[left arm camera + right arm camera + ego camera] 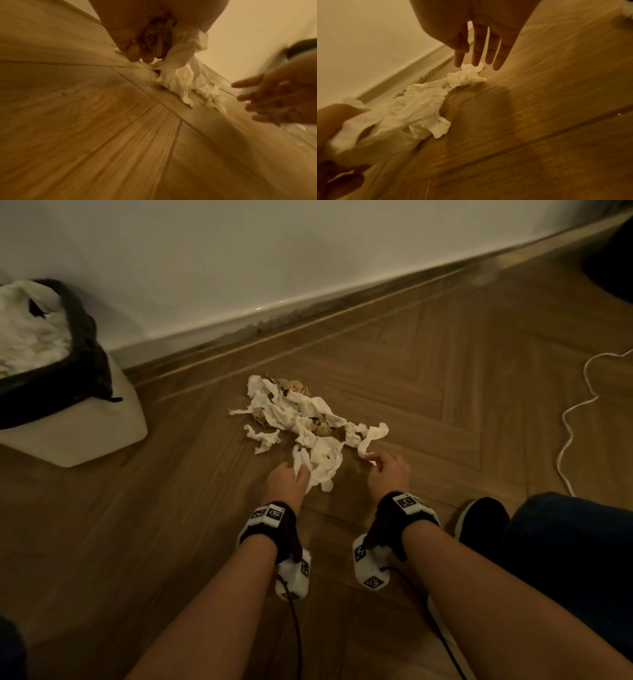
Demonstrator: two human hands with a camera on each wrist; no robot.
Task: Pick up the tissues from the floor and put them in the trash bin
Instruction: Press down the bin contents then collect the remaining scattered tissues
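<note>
Your left hand [287, 478] grips the near end of the crumpled white paper tissues [301, 419] heaped on the floor ahead; your right hand [388, 470] hovers released beside them. Risk: thin strands tear or trail, dropping before the black-lined white trash bin [99, 419] far left.

no readable text; the wrist bands [270, 513] carry only black-and-white square marker patterns.
</note>
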